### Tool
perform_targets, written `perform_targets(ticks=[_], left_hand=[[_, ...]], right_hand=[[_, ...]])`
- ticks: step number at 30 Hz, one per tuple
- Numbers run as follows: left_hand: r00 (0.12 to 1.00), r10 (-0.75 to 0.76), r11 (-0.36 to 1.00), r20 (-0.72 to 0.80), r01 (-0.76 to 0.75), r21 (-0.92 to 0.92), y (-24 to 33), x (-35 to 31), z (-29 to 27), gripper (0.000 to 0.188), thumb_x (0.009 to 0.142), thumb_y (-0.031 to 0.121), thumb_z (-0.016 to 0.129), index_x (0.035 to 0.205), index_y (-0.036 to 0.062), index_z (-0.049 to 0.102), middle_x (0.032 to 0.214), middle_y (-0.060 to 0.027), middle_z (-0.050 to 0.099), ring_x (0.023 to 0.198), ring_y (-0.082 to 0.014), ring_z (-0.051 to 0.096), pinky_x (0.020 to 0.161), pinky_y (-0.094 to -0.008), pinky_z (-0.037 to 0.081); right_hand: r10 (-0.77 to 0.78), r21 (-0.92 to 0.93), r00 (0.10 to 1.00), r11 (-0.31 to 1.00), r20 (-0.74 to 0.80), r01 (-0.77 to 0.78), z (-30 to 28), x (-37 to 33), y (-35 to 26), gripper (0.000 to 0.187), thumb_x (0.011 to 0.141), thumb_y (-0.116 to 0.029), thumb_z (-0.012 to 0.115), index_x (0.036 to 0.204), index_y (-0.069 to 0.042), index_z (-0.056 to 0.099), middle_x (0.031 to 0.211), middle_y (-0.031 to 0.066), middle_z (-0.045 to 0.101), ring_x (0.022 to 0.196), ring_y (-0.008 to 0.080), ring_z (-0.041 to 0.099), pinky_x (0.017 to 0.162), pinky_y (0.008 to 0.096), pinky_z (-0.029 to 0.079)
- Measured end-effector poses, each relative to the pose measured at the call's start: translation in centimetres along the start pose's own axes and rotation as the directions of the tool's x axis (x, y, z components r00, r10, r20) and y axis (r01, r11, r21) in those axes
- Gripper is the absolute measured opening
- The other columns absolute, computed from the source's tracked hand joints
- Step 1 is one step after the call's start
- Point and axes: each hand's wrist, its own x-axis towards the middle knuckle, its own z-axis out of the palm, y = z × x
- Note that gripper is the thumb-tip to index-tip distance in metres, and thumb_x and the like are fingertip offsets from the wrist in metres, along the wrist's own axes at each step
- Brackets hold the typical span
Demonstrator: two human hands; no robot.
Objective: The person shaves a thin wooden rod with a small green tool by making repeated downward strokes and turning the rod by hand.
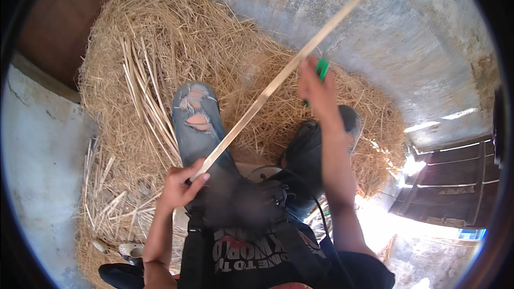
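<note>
A long, pale strip of split bamboo or wood [266, 92] slants from my lap up toward the far right. My left hand [182, 186] is closed around its near end, thumb along the top, beside my left thigh. Farther up, my right hand [320, 86] is closed on a green-handled knife [322, 68], held right against the strip's upper part. A thin blade tip seems to show beside the strip, but it is blurred. Whether the right fingers also touch the strip I cannot tell.
A heap of dry straw [176, 32] spreads in front and around my knees. Several similar thin strips [147, 96] lie on it to the left. Shorter offcuts [115, 203] lie lower left. A grey wall [417, 37] rises at the far right. A black cable [323, 214] crosses my lap.
</note>
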Motion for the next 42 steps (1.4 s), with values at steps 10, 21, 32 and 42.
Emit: perform_targets(ticks=[10, 21, 32, 42], left_hand=[[0.992, 0.114, 0.993, -0.051, -0.115, -0.012, 1.9, 2.7, 0.4, 0.039, 0.095, 0.002, 0.073, 0.132, -0.0068, 0.068, 0.066, -0.0049, 0.067, 0.053, -0.0099, 0.063, 0.052, -0.0264, 0.050], [0.975, 0.017, 0.876, -0.222, -0.122, -0.468, 5.7, 7.4, 3.1, 0.024, 0.109, 0.022, 0.061, 0.114, -0.0001, 0.068, 0.075, 0.0006, 0.061, 0.066, -0.0058, 0.057, 0.063, -0.0220, 0.046], [0.993, -0.120, 0.838, 0.010, 0.107, -0.536, 2.8, 10.8, 7.3, 0.017, 0.100, 0.015, 0.075, 0.106, 0.0001, 0.068, 0.093, -0.0016, 0.071, 0.068, -0.0051, 0.063, 0.061, -0.0212, 0.051], [0.933, -0.079, 0.982, -0.351, 0.013, -0.187, 2.6, 12.7, 6.8, 0.047, 0.102, 0.012, 0.069, 0.144, -0.0022, 0.052, 0.120, -0.0121, 0.068, 0.102, -0.0148, 0.068, 0.073, -0.0234, 0.055]], right_hand=[[0.405, 0.359, 0.910, 0.838, 0.094, -0.410, 3.4, -17.4, 11.9, 0.024, 0.105, -0.026, 0.066, 0.104, -0.002, 0.069, 0.060, -0.0069, 0.042, 0.052, 0.0028, 0.039, 0.049, 0.0233, 0.029], [0.335, 0.117, 0.927, 0.927, 0.168, -0.356, 5.8, -21.1, 7.5, 0.019, 0.102, -0.024, 0.069, 0.105, -0.006, 0.072, 0.072, -0.0086, 0.053, 0.065, 0.0001, 0.043, 0.059, 0.0223, 0.032], [0.125, 0.021, 0.981, 0.991, 0.148, -0.129, 4.1, -19.3, 9.7, 0.030, 0.102, -0.025, 0.072, 0.119, -0.001, 0.073, 0.081, 0.0010, 0.066, 0.077, 0.0090, 0.059, 0.070, 0.0271, 0.048], [0.133, -0.209, 0.984, 0.972, 0.121, -0.106, 1.8, -16.0, 13.1, 0.024, 0.093, -0.022, 0.082, 0.108, -0.003, 0.080, 0.087, 0.0140, 0.078, 0.079, 0.0154, 0.073, 0.072, 0.0308, 0.054]])
